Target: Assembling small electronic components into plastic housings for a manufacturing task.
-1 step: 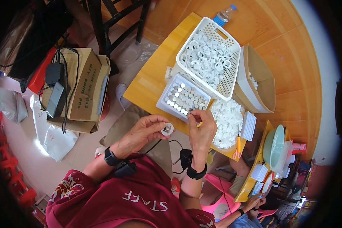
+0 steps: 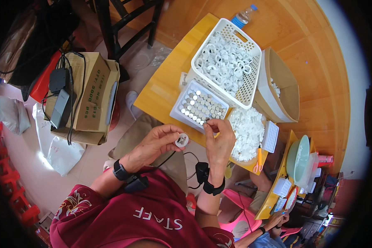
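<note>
1. The left hand (image 2: 155,144) is curled, its thumb and fingertips closed on a small white ring (image 2: 182,140); the ring sits just off the near edge of the wooden table (image 2: 161,89), above the person's lap.
2. The ring is round with no long axis to speak of; its open face is turned up toward the camera and slightly toward the right hand (image 2: 219,142).
3. The right hand stands upright at the table edge, thumb and forefinger pinched together on a small silver disc (image 2: 207,120); the pinch is tight, the other fingers loosely folded; the disc is too small to tell its tilt.
4. That pinch hovers at the near corner of a white tray (image 2: 177,110) filled with rows of silver discs (image 2: 202,106); the tray's long side runs slantwise, from near-left to far-right.
5. Beyond the tray stands a white basket (image 2: 252,89) heaped with white rings; just right of the right hand lies a pile of white parts (image 2: 248,128).
6. Both wrists carry black bands; the 2 hands are near each other, not touching.
</note>
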Demonstrator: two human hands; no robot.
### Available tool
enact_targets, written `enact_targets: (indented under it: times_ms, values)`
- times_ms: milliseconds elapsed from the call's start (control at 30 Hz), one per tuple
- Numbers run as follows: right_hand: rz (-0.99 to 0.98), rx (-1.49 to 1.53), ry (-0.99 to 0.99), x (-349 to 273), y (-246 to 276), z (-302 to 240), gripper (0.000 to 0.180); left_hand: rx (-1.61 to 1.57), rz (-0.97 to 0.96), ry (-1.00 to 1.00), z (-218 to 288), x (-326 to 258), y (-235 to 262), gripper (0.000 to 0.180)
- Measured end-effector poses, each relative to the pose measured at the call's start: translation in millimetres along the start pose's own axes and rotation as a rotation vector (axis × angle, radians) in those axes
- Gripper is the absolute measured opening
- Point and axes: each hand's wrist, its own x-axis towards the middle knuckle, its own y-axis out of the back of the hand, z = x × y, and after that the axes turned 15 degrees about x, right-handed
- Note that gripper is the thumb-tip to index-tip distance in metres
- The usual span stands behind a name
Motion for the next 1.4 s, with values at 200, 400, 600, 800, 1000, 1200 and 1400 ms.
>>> enact_targets:
  times_ms: [200, 400, 600, 800, 1000, 1200, 1400]
  values:
    - [-0.058, -0.061, 0.061, -4, -4, 7, 0.008, 0.007, 0.008, 0.003, 0, -3, 2, 0.024]
    - [-0.077, 0.152, 0.028, -25, -2, -9, 0.010, -0.012, 0.001, -0.010, 1, 4, 3, 0.023]
    - [-0.064, 0.122, 0.289, -44, -16, 0, 0.019, -0.023, 0.007, -0.026, -1, 5, -1, 0.023]
    - [-0.017, 0.027, 0.480, -50, -27, 9, 0.023, -0.016, -0.007, -0.017, -3, 4, 1, 0.022]
    - [-0.002, 0.169, 0.376, -54, -30, 10, 0.024, 0.027, 0.008, -0.038, -1, 1, 3, 0.022]
    - [-0.006, 0.253, 0.304, -54, -29, 5, 0.023, 0.007, 0.032, -0.051, 1, -2, 2, 0.021]
    - [-0.017, 0.175, 0.390, -57, -35, 3, 0.024, 0.026, 0.083, -0.055, 4, -10, 2, 0.020]
